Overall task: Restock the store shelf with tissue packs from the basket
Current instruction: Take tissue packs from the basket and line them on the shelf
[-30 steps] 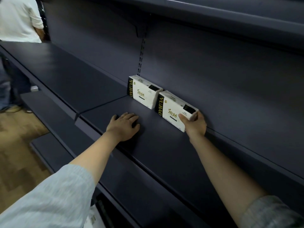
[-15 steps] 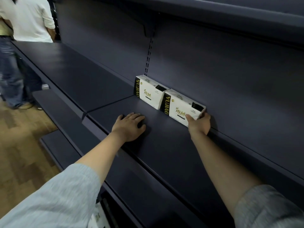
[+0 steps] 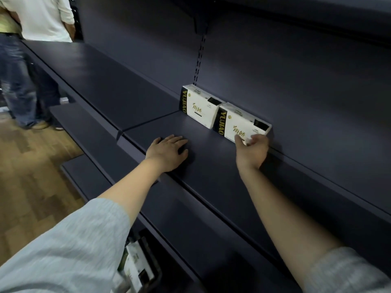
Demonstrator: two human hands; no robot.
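Tissue packs, 2 of them, sit side by side at the back edge of the dark shelf, up against the back panel, standing on their long sides w/ white fronts facing out and a black strip w/ gold "YUJIAO" lettering on each left end. Left pack stands free, nobody touching it. Right pack is touching it or just beside it, can't tell which.

Right hand is on the right pack's lower right corner, thumb on the front face, fingers curled round the end, so it's grasping that pack. Left hand lies flat, palm down on the shelf nr the front edge, fingers relaxed and spread a bit, holding nothing, well apart from both packs.

Basket shows at the bottom below the shelf, partly hidden by the grey sleeve, w/ what looks like more packs inside, too blurry to count.

Bg: a person in a white shirt and jeans stands at the far left end of the shelving, on the wood floor.
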